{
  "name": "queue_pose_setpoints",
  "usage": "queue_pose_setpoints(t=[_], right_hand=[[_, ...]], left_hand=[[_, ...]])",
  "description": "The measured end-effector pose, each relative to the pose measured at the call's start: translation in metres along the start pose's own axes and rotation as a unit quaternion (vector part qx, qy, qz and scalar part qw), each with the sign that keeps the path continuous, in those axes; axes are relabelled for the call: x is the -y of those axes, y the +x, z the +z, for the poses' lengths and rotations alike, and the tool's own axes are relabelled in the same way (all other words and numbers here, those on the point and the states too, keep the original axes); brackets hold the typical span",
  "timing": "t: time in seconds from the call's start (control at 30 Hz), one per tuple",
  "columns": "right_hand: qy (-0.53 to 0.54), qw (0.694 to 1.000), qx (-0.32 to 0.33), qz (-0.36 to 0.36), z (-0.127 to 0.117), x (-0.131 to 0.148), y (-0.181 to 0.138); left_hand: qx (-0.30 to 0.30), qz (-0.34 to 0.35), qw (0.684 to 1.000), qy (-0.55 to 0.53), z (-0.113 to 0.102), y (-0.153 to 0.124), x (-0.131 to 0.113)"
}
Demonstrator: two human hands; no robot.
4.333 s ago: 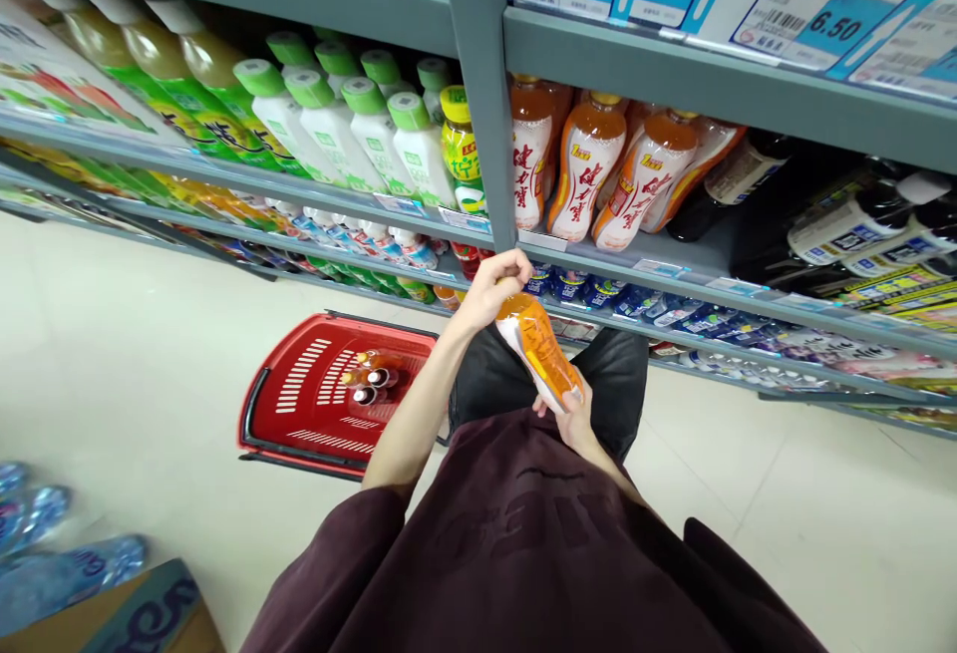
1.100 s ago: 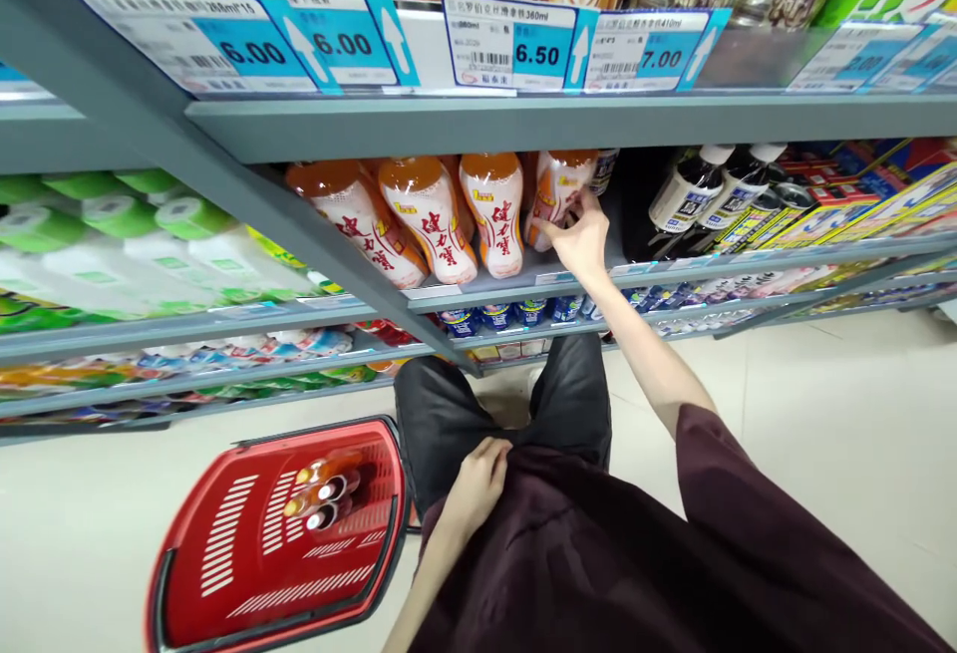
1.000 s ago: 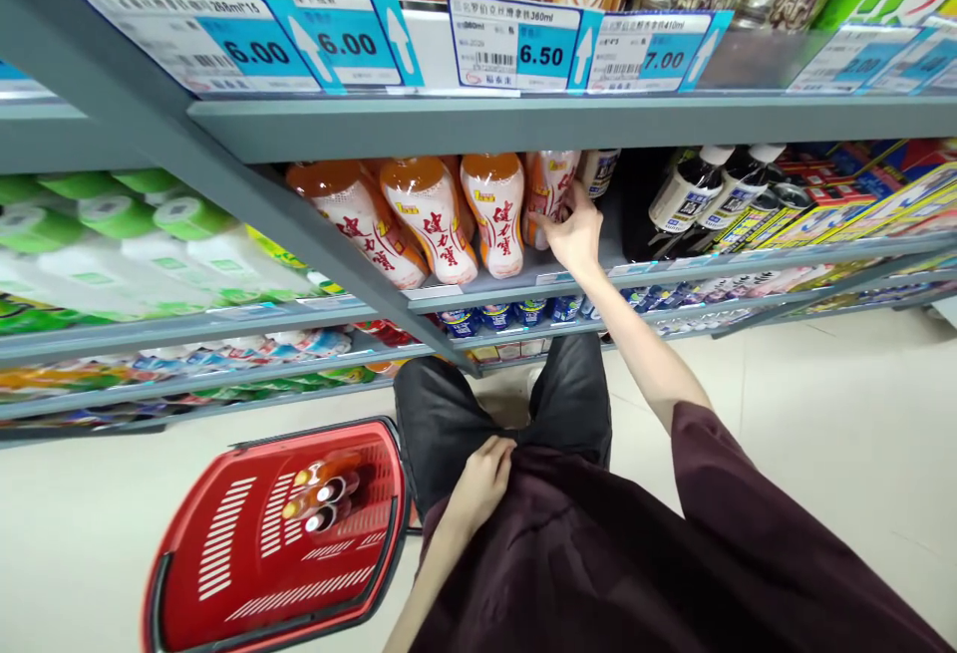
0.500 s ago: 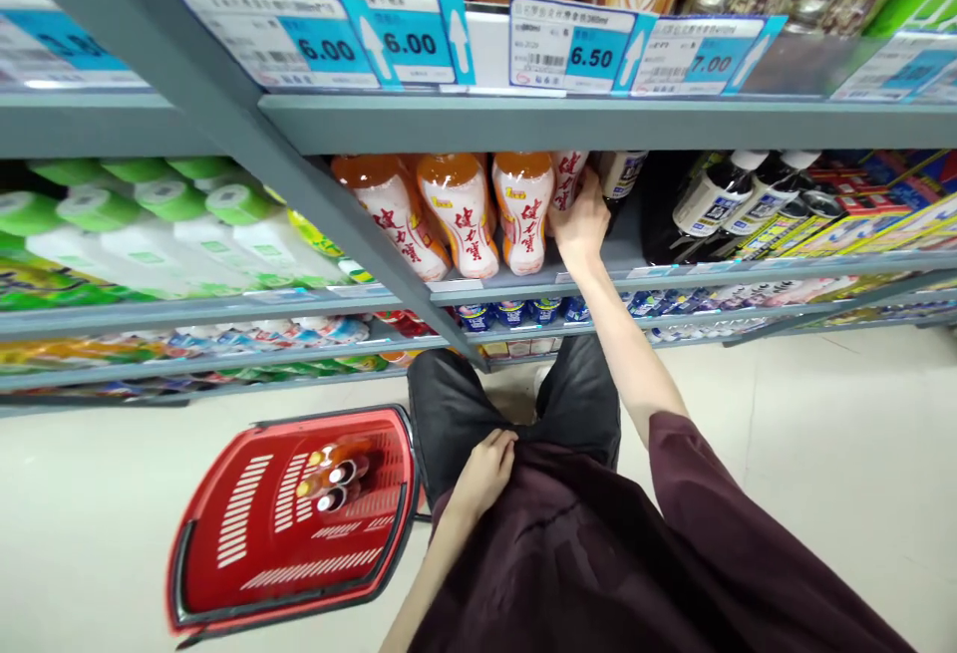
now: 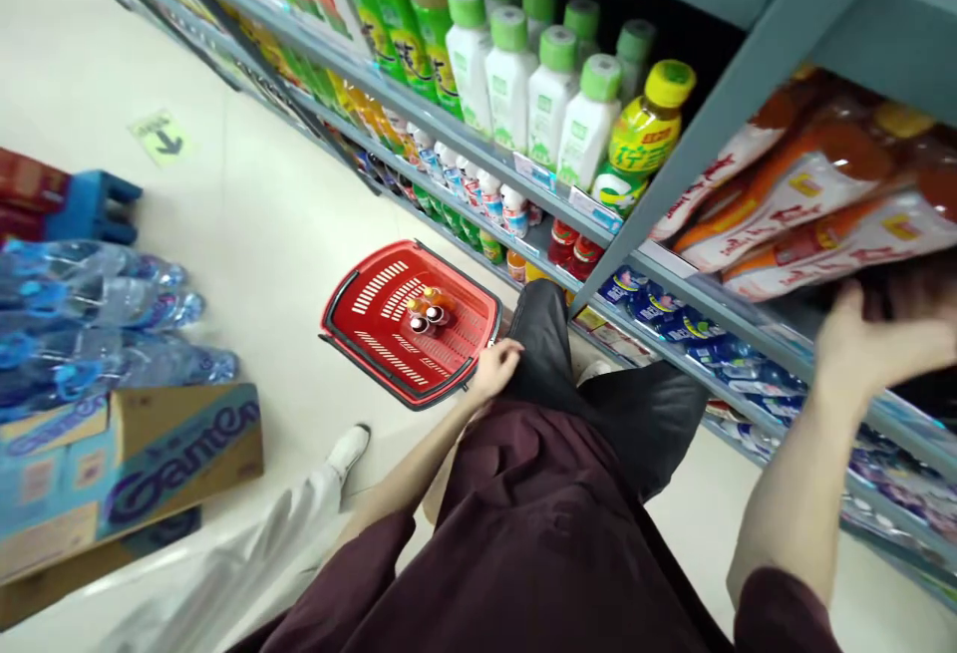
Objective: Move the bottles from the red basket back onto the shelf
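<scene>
My right hand (image 5: 878, 339) is at the shelf on the right, just under a row of orange drink bottles with white labels (image 5: 799, 199). It is smeared by motion, so I cannot see whether its fingers grip anything. My left hand (image 5: 494, 366) rests with curled fingers on my dark trouser leg and holds nothing. Just left of it, a red shopping basket (image 5: 374, 329) stands on the floor with a few orange bottles (image 5: 426, 307) lying in it.
White bottles with green caps (image 5: 538, 85) and a yellow-capped bottle (image 5: 644, 125) fill the shelf section to the left. Packs of water bottles (image 5: 90, 319) and a cardboard box (image 5: 127, 459) sit at the left. Another person's white shoe (image 5: 350, 446) is close behind the basket.
My head has swung left and down, so the basket, water packs and box now show. My right hand stays at the orange bottles. My left hand still rests on my leg.
</scene>
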State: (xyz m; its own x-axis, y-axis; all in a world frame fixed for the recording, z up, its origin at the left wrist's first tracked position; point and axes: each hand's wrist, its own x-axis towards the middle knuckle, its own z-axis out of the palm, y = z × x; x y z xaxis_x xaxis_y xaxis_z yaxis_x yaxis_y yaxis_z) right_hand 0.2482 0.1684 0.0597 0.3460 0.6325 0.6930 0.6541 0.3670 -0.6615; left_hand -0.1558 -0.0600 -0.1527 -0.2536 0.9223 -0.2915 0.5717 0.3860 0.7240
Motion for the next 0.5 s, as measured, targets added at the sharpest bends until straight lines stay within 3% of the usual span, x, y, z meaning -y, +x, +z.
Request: queue_pose_setpoints(t=[0.07,0.13,0.17,0.27,0.37,0.43,0.5], right_hand=[[-0.029,0.996,-0.068,-0.055,-0.022,0.021,-0.031],[-0.123,0.979,-0.138,-0.09,-0.042,0.032,-0.074],[-0.184,0.969,-0.132,-0.097,-0.05,0.032,-0.098],[-0.242,0.965,0.078,-0.069,-0.071,0.021,-0.182],[-0.218,0.938,0.264,0.05,-0.083,0.008,-0.258],[-0.226,0.905,0.332,0.14,-0.089,0.004,-0.293],[-0.259,0.887,0.321,0.209,-0.092,0.0,-0.31]], left_hand=[[-0.032,-0.066,0.997,0.015,-0.024,0.02,0.037],[-0.039,-0.126,0.991,0.034,-0.051,0.042,0.077],[-0.033,-0.152,0.987,0.043,-0.065,0.053,0.097],[-0.019,-0.224,0.972,0.074,-0.104,0.085,0.154],[-0.014,-0.278,0.955,0.1,-0.132,0.114,0.203],[-0.015,-0.296,0.948,0.113,-0.144,0.133,0.229],[-0.019,-0.29,0.949,0.121,-0.15,0.152,0.249]])
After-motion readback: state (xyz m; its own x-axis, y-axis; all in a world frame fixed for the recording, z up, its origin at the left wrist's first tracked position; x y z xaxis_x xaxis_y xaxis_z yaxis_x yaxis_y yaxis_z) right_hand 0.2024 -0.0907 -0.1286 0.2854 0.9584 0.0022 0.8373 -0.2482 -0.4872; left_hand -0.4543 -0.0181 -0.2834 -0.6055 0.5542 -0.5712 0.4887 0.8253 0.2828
